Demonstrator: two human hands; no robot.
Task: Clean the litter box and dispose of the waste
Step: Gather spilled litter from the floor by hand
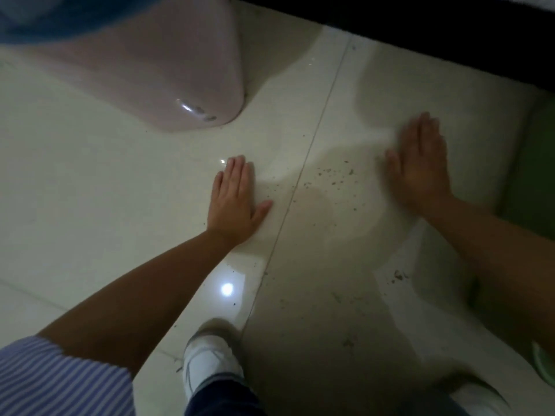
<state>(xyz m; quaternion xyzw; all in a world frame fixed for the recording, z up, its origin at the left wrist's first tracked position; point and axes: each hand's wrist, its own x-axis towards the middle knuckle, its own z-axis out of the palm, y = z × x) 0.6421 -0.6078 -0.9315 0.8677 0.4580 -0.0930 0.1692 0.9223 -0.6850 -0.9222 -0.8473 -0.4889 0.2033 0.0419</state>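
The person's left hand (235, 199) lies palm down on the pale tiled floor (90, 175), its 4 fingers straight and close together, the thumb spread out to the side toward a grout line (303, 163) that runs between the 2 hands. The right hand (420, 166) is also flat with palm down and fingers straight and together, but it is blurred, so whether it touches the tile or is just above it cannot be told. Neither hand holds anything.

Between the hands, mostly on the right hand's side of the grout line, small dark litter crumbs (330, 178) are scattered over the floor, and more specks (399, 276) lie nearer the person.

The pink litter box (168, 73) stands on the floor at the upper left, its rounded corner well apart from the left hand; a blue part (45, 16) shows at its top edge. A green object (537, 163) sits at the right edge, just beside the right hand, too blurred to identify.

At the bottom, a white shoe (207, 361) rests by the grout line, and a striped sleeve (54, 382) covers the left upper arm
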